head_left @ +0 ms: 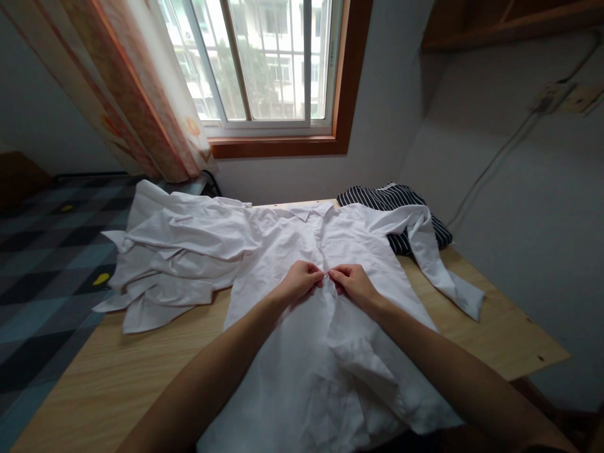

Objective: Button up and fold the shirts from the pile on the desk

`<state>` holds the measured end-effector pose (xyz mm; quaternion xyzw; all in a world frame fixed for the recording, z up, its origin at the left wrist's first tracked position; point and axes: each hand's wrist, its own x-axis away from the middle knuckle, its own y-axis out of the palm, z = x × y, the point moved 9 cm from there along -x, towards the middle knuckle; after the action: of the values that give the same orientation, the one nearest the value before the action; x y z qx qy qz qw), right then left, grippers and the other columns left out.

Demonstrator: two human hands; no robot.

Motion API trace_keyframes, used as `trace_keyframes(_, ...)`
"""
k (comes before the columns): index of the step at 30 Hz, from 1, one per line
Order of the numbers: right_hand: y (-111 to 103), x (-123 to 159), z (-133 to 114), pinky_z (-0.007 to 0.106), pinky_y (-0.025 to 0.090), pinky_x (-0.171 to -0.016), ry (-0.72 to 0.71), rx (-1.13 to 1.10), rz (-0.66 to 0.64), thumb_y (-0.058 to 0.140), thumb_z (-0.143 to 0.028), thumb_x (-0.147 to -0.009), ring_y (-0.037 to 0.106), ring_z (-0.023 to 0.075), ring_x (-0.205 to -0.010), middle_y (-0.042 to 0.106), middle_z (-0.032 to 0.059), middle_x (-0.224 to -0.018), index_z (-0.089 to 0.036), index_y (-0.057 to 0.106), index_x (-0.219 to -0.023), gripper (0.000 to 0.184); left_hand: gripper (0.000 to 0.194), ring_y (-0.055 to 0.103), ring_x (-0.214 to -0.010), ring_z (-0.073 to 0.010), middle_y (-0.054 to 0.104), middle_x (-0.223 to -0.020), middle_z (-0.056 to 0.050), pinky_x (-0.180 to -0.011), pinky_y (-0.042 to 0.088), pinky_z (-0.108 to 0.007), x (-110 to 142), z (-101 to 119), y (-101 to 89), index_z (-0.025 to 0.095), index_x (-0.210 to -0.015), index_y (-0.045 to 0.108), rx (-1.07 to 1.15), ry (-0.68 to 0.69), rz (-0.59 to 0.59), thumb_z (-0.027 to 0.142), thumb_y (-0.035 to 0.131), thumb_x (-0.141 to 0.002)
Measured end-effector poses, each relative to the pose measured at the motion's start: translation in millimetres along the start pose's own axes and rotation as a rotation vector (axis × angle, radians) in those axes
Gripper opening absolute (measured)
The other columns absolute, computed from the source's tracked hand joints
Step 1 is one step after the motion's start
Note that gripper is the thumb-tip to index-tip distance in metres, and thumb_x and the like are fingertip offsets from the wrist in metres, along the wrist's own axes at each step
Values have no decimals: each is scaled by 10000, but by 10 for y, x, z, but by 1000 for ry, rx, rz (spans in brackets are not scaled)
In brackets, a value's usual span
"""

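Observation:
A white collared shirt (278,251) lies front up on the wooden table, its collar toward the window and its hem hanging at the near edge. My left hand (303,281) pinches the front placket about halfway down. Close beside it, my right hand (353,283) pinches the opposite front edge, fingertips almost meeting the left ones. Whether a button sits between the fingers is too small to tell. Below my hands the shirt front falls open in loose folds. One sleeve stretches out to the right over a striped cloth.
More crumpled white garments (179,251) are heaped at the left of the table (155,371). A black and white striped folded cloth (377,196) lies at the back right. Left of the table is a checked bed (47,264); a cable (491,167) runs down the right wall.

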<state>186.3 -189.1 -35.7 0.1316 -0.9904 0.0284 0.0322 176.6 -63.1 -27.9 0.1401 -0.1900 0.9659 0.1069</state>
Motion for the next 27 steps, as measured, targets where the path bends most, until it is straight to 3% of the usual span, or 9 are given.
trace_keyframes(4, 14, -32, 52, 206, 435, -456, 50, -57, -7, 675, -320, -644, 518, 96, -465, 627, -19, -594, -156, 665, -728, 184, 210, 369, -311, -64, 415, -365, 58, -354, 253, -176, -5, -13, 34, 144, -607, 574, 53, -8, -15, 205, 524, -801)
trace_keyframes(8, 8, -7, 32, 210, 443, -441, 47, 31, 27, 678, -302, -655, 544, 111, -471, 635, -12, -596, -159, 657, -732, 164, 211, 399, -315, -63, 457, -383, 51, -352, 285, -169, 1, -9, 41, 138, -611, 573, 70, -17, 0, 181, 522, -812)
trace_keyframes(12, -8, 35, -106, 232, 444, -448, -74, 230, 89, 646, -269, -706, 565, 136, -469, 648, 1, -596, -163, 663, -732, 110, 220, 441, -332, -63, 495, -408, 40, -373, 344, -164, 20, 4, 38, 135, -602, 554, 130, -37, 41, 135, 512, -818)
trace_keyframes(18, -28, 110, -335, 255, 451, -620, -264, 567, 230, 660, -193, -743, 629, 164, -616, 686, 16, -653, -181, 678, -697, 51, 184, 512, -397, -61, 574, -509, 4, -408, 410, -159, 12, -35, 61, 104, -656, 604, 251, -76, 72, 212, 598, -806)
trace_keyframes(27, 60, 171, -399, 259, 429, -670, -356, 728, 245, 644, -145, -780, 608, 166, -653, 671, 28, -693, -178, 664, -696, 92, 214, 492, -368, -69, 525, -434, 24, -402, 378, -166, 28, -12, 52, 129, -589, 552, 207, -44, 109, 76, 492, -787)
